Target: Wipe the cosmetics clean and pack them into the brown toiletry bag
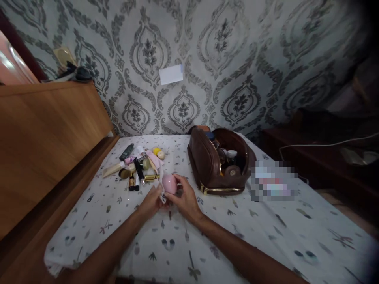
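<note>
My right hand [187,197] is closed around a small pink rounded container [169,184], thumb below and fingers on its far side. Close against it, my left hand [151,202] grips a crumpled white wipe [162,196] that touches the container's left side. Just beyond the left hand lies a loose group of cosmetics: a black tube [138,169], a gold-coloured tube [151,178], a beige tube [113,169], a dark green bottle [127,151] and several other small items. To the right, a brown zip bag [204,159] stands unzipped with jars and bottles inside.
All this rests on a white patterned cloth [168,228] against a patterned wall [183,43]. A wooden cabinet [50,150] borders the left side. Right of the bag lies a pixelated item [274,181] I cannot make out. A white cable [325,144] runs at the far right.
</note>
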Tool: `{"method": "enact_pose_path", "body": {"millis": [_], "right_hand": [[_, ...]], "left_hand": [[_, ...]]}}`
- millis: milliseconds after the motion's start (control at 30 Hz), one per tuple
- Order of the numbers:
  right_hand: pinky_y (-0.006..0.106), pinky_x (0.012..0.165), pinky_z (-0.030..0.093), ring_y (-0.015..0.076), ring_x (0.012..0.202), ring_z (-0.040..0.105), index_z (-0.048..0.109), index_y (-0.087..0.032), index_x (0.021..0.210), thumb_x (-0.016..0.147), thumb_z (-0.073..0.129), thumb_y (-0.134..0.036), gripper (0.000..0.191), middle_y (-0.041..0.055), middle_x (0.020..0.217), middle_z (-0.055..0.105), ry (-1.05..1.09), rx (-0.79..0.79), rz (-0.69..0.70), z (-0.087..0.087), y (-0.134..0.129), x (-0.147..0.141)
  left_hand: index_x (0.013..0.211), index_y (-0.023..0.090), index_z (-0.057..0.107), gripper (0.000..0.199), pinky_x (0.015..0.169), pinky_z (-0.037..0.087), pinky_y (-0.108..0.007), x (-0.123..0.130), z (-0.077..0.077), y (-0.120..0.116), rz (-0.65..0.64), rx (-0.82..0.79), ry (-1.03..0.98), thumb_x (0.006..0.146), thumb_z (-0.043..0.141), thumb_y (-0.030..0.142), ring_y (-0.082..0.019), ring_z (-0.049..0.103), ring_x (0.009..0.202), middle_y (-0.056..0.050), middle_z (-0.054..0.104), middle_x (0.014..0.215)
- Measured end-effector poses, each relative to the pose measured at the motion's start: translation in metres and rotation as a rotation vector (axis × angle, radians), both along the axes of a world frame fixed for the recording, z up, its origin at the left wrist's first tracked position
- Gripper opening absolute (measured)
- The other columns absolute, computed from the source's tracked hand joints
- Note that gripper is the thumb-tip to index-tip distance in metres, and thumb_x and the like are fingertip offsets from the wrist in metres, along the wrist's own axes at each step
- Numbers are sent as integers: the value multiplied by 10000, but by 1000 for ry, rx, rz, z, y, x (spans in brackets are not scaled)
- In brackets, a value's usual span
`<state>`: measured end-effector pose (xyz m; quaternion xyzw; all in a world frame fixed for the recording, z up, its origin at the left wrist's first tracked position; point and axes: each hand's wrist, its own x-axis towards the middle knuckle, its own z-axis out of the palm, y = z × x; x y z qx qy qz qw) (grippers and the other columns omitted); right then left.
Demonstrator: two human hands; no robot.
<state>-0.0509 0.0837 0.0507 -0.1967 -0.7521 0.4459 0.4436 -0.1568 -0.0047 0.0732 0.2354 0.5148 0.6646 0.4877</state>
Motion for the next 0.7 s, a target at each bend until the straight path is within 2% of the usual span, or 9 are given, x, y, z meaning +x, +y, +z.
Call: {"method": "enact_pose_path", "body": {"millis": [100,233,333,567,700], "right_hand": [[367,849,509,245,1016,601,551,-194,1227,734,706,-276,523,98,1123,625,-20,35,-21,-2,1,0],[381,873,509,248,1026,600,549,-186,1235,744,695,-286,522,106,1130,622,-39,53,-33,-3,2,0],[397,894,502,256,1052,597,549,-186,1239,753,700,-308,523,113,1148,623,-44,57,-40,-2,4,0],[413,878,507,264,1022,602,558,-176,1224,745,722,-393,551,125,1147,635,-45,-22,-64,-3,8,-1],[402,885,507,264,1062,595,549,-166,1216,731,726,-351,548,136,1178,625,-44,-93,-54,-2,4,-1]], "left_hand": [[853,176,569,608,391,357,-196,-1,-10,-2,-28,-17,62,549,810,644,-113,546,484,18,617,649],[774,169,581,588,385,310,-200,-4,-15,-3,-89,-59,142,647,686,733,-120,539,429,8,598,539],[659,165,576,573,371,284,-208,-5,-14,-3,-110,-99,203,735,600,733,-108,498,372,2,564,468],[622,178,548,570,327,238,-198,-10,-12,-3,-25,-158,299,712,605,738,-104,457,332,19,522,422],[607,175,541,567,342,282,-190,-9,-6,-8,38,-143,356,715,610,727,-97,458,362,22,510,431]]}}
